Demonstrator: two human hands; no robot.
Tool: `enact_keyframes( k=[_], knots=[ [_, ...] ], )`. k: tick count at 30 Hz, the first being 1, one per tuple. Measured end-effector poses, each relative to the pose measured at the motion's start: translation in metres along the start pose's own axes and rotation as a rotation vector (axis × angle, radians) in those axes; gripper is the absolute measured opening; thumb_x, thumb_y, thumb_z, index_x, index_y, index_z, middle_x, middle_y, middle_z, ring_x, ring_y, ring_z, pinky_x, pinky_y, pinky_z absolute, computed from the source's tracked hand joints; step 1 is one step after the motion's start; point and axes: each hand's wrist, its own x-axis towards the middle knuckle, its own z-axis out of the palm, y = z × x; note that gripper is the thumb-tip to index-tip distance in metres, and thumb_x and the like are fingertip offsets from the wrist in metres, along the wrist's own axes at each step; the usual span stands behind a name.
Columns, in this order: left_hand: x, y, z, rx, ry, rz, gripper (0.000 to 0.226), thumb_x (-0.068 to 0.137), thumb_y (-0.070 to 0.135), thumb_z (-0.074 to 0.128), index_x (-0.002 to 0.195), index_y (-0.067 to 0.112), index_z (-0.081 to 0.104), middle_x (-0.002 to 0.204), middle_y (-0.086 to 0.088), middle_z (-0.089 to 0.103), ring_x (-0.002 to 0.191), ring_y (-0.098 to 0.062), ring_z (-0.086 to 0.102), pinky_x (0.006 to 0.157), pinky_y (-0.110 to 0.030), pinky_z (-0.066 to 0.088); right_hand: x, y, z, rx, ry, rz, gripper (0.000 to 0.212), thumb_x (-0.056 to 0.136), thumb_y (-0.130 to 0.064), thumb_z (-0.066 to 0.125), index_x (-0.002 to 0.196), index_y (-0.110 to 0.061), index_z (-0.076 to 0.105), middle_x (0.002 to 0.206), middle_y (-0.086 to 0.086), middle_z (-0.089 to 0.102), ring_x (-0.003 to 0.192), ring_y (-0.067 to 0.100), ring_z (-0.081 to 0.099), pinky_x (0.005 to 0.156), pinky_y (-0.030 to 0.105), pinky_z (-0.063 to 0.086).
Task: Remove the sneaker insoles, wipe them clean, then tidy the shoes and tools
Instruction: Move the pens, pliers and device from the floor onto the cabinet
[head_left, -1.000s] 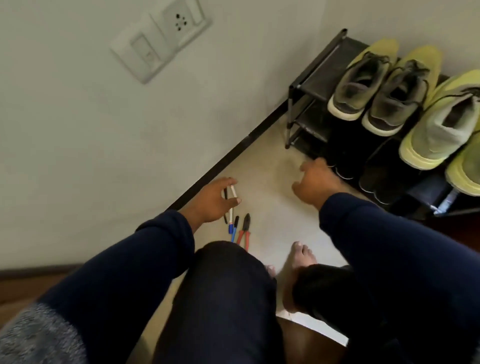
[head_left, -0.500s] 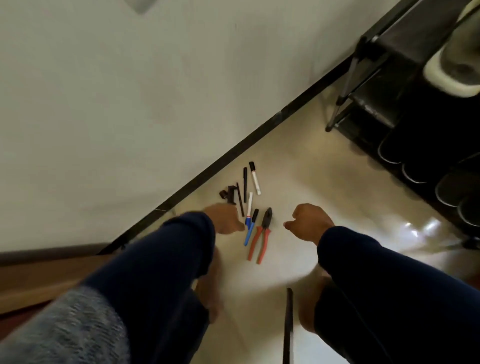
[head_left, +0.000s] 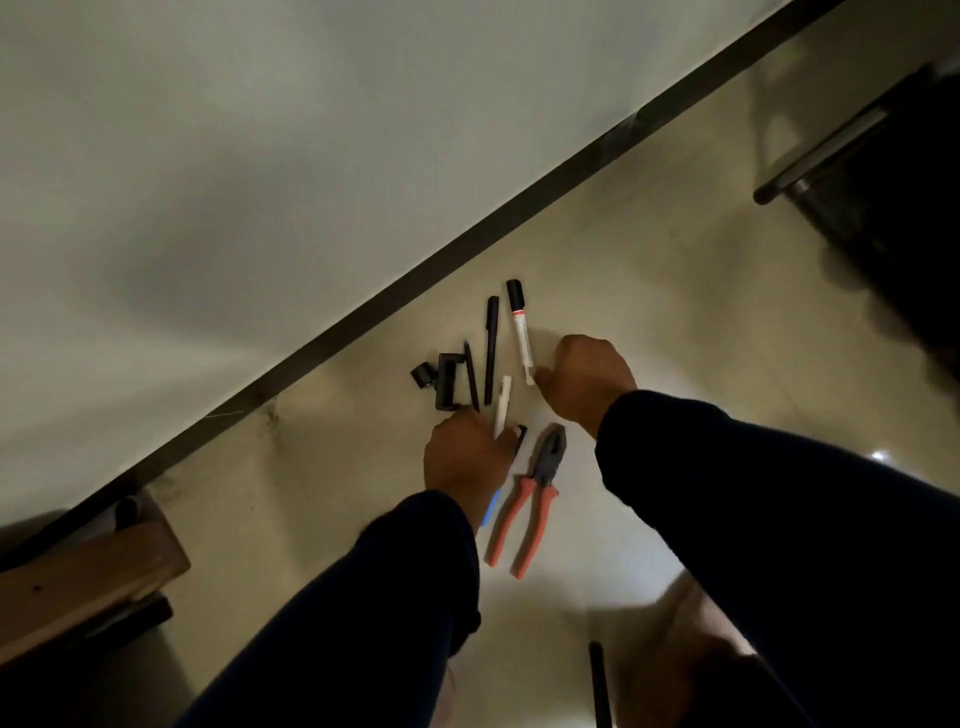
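I could read no writing on any tool. My left hand (head_left: 467, 454) lay curled over a white pen (head_left: 502, 406), grip unclear. The pliers (head_left: 530, 506) lay on the floor (head_left: 649, 291) between both hands. My right hand (head_left: 587, 387) was fisted, thumb touching a white marker (head_left: 521, 332).

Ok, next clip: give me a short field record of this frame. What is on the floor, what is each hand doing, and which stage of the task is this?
setting: tiled floor beside a wall with a dark skirting strip
tools on floor: pliers with orange handles, white marker with black cap, black pen, several more pens, small black pieces
left hand: over the lower pens, fingers curled; grip cannot be told
right hand: fingers curled, at the lower end of the white marker
shoes: none in view; dark rack at the right edge
stage: apparently tidying tools
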Motion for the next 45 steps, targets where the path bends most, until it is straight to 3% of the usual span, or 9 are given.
enact_keyframes(
  k=[9, 14, 19, 23, 27, 32, 37, 40, 45],
  knots=[
    [0.015, 0.0, 0.012, -0.021, 0.023, 0.084, 0.034, 0.09, 0.052, 0.065, 0.077, 0.02, 0.063, 0.076, 0.001, 0.068, 0.072, -0.023, 0.067, 0.066, -0.036, 0.057, 0.03, -0.018, 0.012, 0.01, -0.056, -0.081, 0.036, 0.095, -0.033, 0.066, 0.118, -0.005, 0.061, 0.117, 0.016, 0.063, 0.096, 0.031, 0.06, 0.071, 0.029, 0.037],
    [-0.005, 0.011, -0.017, -0.151, 0.076, 0.16, 0.016, 0.092, 0.026, 0.066, 0.081, 0.016, 0.06, 0.065, 0.008, 0.056, 0.057, -0.01, 0.054, 0.049, -0.019, 0.038, -0.003, 0.0, -0.012, 0.156, 0.023, -0.115, 0.03, 0.087, -0.032, 0.069, 0.111, -0.013, 0.065, 0.097, 0.004, 0.064, 0.09, 0.025, 0.061, 0.07, 0.027, 0.041],
    [-0.047, 0.037, -0.048, -0.568, -0.133, 0.252, 0.022, 0.09, 0.008, 0.057, 0.084, 0.027, 0.066, 0.083, -0.008, 0.069, 0.078, -0.029, 0.068, 0.072, -0.043, 0.059, -0.079, 0.02, -0.063, 0.441, 0.006, -0.078, 0.02, 0.08, -0.025, 0.076, 0.088, -0.025, 0.058, 0.075, 0.003, 0.072, 0.067, 0.021, 0.07, 0.059, 0.03, 0.055],
    [-0.115, 0.079, -0.079, -0.601, -0.247, 0.393, 0.037, 0.089, -0.001, 0.065, 0.105, 0.032, 0.068, 0.112, 0.006, 0.071, 0.109, -0.01, 0.067, 0.095, -0.035, 0.057, -0.158, 0.038, -0.105, 0.556, 0.05, -0.133, 0.018, 0.084, -0.008, 0.071, 0.087, -0.02, 0.058, 0.083, 0.012, 0.069, 0.063, 0.021, 0.068, 0.056, 0.029, 0.058],
    [-0.213, 0.113, -0.11, -0.642, -0.25, 0.523, 0.025, 0.089, 0.045, 0.074, 0.112, 0.035, 0.07, 0.119, 0.016, 0.068, 0.107, -0.017, 0.069, 0.092, -0.033, 0.056, -0.236, 0.056, -0.148, 0.449, 0.21, -0.274, 0.028, 0.08, 0.0, 0.068, 0.081, -0.027, 0.062, 0.083, -0.009, 0.064, 0.076, 0.012, 0.061, 0.073, 0.035, 0.055],
    [-0.356, 0.153, -0.121, -0.762, -0.22, 0.549, 0.018, 0.104, 0.02, 0.06, 0.113, 0.023, 0.076, 0.117, 0.011, 0.071, 0.089, -0.021, 0.074, 0.078, -0.026, 0.062, -0.356, 0.083, -0.209, 0.464, 0.549, -0.388, 0.029, 0.081, -0.003, 0.081, 0.095, -0.028, 0.074, 0.111, -0.006, 0.056, 0.099, 0.016, 0.058, 0.085, 0.031, 0.056],
    [-0.475, 0.198, -0.108, -0.879, -0.312, 0.785, 0.026, 0.103, 0.006, 0.059, 0.122, 0.023, 0.064, 0.105, -0.002, 0.077, 0.078, -0.021, 0.07, 0.073, -0.029, 0.06, -0.474, 0.147, -0.253, 0.508, 0.933, -0.422, 0.026, 0.077, -0.003, 0.08, 0.096, -0.021, 0.081, 0.107, -0.01, 0.059, 0.094, 0.008, 0.062, 0.08, 0.021, 0.053],
    [-0.531, 0.233, -0.082, -0.908, -0.393, 0.844, 0.047, 0.102, 0.005, 0.06, 0.139, 0.029, 0.045, 0.098, -0.011, 0.076, 0.073, -0.018, 0.065, 0.067, -0.027, 0.056, -0.546, 0.196, -0.265, 0.648, 0.969, -0.353, 0.021, 0.083, -0.014, 0.082, 0.101, -0.023, 0.076, 0.088, -0.01, 0.072, 0.077, 0.009, 0.068, 0.074, 0.031, 0.058],
    [-0.6, 0.285, -0.032, -0.782, -0.56, 0.877, 0.016, 0.103, 0.003, 0.056, 0.119, 0.003, 0.06, 0.097, -0.013, 0.075, 0.069, -0.014, 0.071, 0.06, -0.025, 0.057, -0.625, 0.275, -0.268, 0.749, 0.987, -0.106, 0.076, 0.079, -0.033, 0.084, 0.139, -0.04, 0.036, 0.072, -0.003, 0.069, 0.065, 0.014, 0.067, 0.065, 0.042, 0.057]
  ],
)
